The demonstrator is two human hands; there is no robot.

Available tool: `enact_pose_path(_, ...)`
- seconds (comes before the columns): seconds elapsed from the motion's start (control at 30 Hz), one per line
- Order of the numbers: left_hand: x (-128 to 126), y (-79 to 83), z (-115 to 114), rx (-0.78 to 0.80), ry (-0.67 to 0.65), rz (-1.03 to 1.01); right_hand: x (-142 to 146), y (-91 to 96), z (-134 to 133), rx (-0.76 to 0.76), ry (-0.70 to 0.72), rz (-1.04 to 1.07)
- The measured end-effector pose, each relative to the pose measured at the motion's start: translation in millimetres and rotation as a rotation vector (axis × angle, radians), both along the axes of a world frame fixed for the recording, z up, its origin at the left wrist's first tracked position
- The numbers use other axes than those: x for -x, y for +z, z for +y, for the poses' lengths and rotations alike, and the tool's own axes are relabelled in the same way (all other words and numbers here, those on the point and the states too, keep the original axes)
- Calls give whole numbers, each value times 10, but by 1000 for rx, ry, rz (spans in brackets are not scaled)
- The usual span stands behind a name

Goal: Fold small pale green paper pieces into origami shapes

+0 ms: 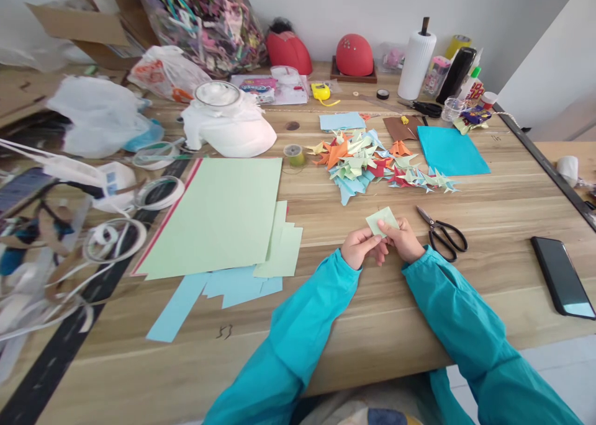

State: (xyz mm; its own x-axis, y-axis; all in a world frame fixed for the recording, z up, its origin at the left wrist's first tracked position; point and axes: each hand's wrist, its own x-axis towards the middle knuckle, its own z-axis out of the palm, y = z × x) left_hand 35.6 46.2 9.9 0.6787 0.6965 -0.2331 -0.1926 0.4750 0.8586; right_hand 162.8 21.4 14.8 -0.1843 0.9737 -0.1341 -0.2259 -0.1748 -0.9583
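Observation:
A small square of pale green paper [380,219] is held between my two hands above the table. My left hand [362,246] pinches its lower left edge, while my right hand [403,237] grips the right side, thumb on top. Just right of my right hand lie black-handled scissors [442,232], blades pointing away. Beyond my hands is a pile of folded paper cranes [358,161] in orange, green, blue and red. Large pale green sheets [218,214] lie to the left, with light blue paper strips [179,307] partly under them.
A phone [561,276] lies near the right edge. A turquoise cloth [451,150], thread spool [294,156] and yellow tape measure [321,91] sit farther back. White tape rolls [114,239] and plastic bags [100,115] crowd the left. A white bottle-shaped holder [416,65] stands at the back.

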Motion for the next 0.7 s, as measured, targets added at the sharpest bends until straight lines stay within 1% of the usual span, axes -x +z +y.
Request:
enact_pose_path(0.07,1,1,4,8,-9,6,-5,-7,10,0,-31,-24)
enact_pose_path(0.23,11,12,22,-57,16,94,-26,-54,46,-65,-218,-152)
enact_pose_path(0.33,15,10,33,-50,15,75,-31,-72,52,-76,-239,-173)
enact_pose_path(0.4,12,1,35,-28,3,41,-24,-68,45,-89,-225,-158)
enact_pose_path(0.47,8,-9,31,-24,-4,19,-12,-53,33,-96,-160,-127)
enact_pose_path(0.57,-1,-20,19,-77,15,31,7,-23,13,-100,-70,-113)
enact_pose_path(0.7,-9,-26,10,-99,10,40,15,13,0,-81,-37,-83)
